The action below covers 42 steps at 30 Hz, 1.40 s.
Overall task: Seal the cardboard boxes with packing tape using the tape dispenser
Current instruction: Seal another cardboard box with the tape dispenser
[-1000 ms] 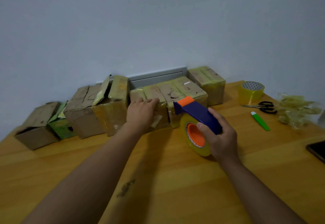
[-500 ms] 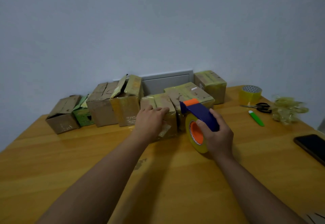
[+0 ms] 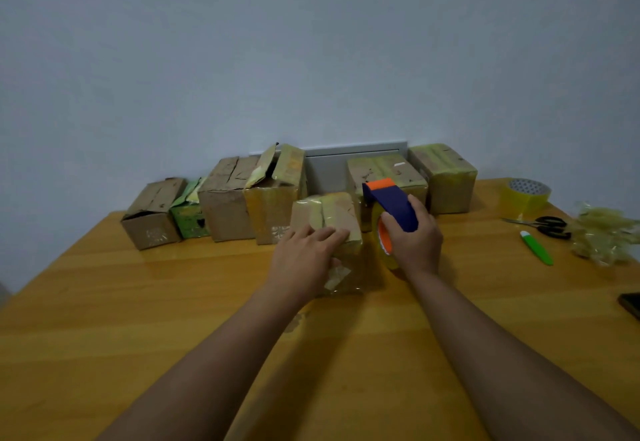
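- While the left hand [image 3: 304,260] lies over the near top edge of a small taped cardboard box [image 3: 334,229], its fingers are nearly straight and spread across the box top, pressing rather than gripping.
- That box stands on the wooden table [image 3: 138,319], pulled forward of the row of boxes along the wall, with glossy yellowish tape over its top and a loose strip of tape on its front face.
- Just right of it, the right hand [image 3: 414,240] curls round the blue handle of the tape dispenser [image 3: 393,203], whose orange tip points up and away; the yellow roll with its orange hub sits below the palm, close to the box's right side.
- Whether the roll touches the box cannot be told.
- Behind stand a plain open box [image 3: 152,214], a green carton [image 3: 188,221], a brown box [image 3: 227,205], a box with raised flaps [image 3: 273,208], and two taped boxes [image 3: 443,177] to the right.
- Far right on the table lie a spare tape roll [image 3: 528,195], black scissors [image 3: 547,226], a green utility knife [image 3: 536,248], a heap of crumpled tape [image 3: 604,233] and a dark phone [image 3: 632,304] at the edge.
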{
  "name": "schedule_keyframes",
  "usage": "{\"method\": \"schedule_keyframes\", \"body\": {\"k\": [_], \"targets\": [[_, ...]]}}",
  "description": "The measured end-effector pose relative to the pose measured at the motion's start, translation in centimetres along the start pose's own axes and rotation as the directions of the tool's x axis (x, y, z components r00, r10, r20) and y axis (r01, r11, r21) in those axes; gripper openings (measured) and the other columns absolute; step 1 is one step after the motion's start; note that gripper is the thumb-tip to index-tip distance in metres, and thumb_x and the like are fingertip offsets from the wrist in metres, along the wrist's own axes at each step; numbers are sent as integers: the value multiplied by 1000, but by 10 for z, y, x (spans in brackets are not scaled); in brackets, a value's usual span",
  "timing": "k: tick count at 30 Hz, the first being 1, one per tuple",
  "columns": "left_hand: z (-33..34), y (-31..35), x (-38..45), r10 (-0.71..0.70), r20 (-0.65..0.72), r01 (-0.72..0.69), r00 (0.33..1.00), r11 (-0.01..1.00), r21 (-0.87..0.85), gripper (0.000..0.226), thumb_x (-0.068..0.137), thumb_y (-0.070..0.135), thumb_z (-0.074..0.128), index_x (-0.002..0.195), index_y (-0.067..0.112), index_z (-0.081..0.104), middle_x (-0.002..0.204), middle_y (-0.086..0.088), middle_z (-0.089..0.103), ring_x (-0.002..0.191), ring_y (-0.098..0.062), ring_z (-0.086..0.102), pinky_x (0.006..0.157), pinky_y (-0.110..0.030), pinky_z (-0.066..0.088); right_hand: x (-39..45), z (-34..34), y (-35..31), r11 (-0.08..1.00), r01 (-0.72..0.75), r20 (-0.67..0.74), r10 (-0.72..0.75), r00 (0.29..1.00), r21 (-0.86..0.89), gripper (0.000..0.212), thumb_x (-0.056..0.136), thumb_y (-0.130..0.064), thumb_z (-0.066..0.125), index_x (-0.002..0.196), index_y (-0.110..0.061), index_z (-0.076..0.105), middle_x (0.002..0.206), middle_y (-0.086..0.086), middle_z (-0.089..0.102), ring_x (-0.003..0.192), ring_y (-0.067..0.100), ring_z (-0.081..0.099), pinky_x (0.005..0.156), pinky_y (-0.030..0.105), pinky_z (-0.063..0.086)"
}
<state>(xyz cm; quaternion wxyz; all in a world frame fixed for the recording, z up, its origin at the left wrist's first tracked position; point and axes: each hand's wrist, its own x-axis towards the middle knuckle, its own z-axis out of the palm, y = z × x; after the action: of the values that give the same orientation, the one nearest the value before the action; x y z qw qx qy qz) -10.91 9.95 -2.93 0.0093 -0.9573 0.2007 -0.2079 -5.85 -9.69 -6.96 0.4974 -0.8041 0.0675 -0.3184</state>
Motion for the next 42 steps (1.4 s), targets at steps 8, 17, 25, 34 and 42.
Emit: {"method": "schedule_keyframes", "body": {"k": [8,17,25,34,42], "targets": [[-10,3,-12,22,57,-25,998,999,48,53,99,43,46,148,36,29,148,9,44,124,-22,44,95,-35,35,-39,-33,0,979,-20,-85,38,996,204,63,84,-36,74,140,-20,50,127,-5,56,108,8,52,76,13,45],[-50,5,-38,-70,175,44,982,988,149,53,92,53,43,136,24,40,138,-2,49,124,-28,42,102,-42,33,-56,-42,-10,973,-33,-71,51,996,228,64,84,-38,73,141,-22,49,123,-12,51,109,8,51,85,29,54],[-33,19,71,-10,281,35,960,996,-83,71,92,49,51,152,23,24,158,0,28,145,-25,24,117,-46,25,-44,-48,-2,968,-37,-44,49,998,247,62,84,-36,74,139,-22,50,125,-10,53,111,9,53,78,19,51],[21,14,129,21,398,21,917,995,-99,53,94,49,54,143,35,40,138,2,54,120,-24,53,86,-36,46,-34,-49,7,956,-19,-37,31,999,293,59,83,-35,75,136,-29,51,113,-25,52,105,-2,55,71,12,52],[31,16,132,-28,392,50,919,998,-46,54,93,50,53,144,37,37,139,-1,53,122,-26,52,96,-43,44,-32,-80,-2,915,44,-169,27,985,401,58,80,-31,76,133,-25,54,117,-15,59,102,-7,59,72,10,51]]}}
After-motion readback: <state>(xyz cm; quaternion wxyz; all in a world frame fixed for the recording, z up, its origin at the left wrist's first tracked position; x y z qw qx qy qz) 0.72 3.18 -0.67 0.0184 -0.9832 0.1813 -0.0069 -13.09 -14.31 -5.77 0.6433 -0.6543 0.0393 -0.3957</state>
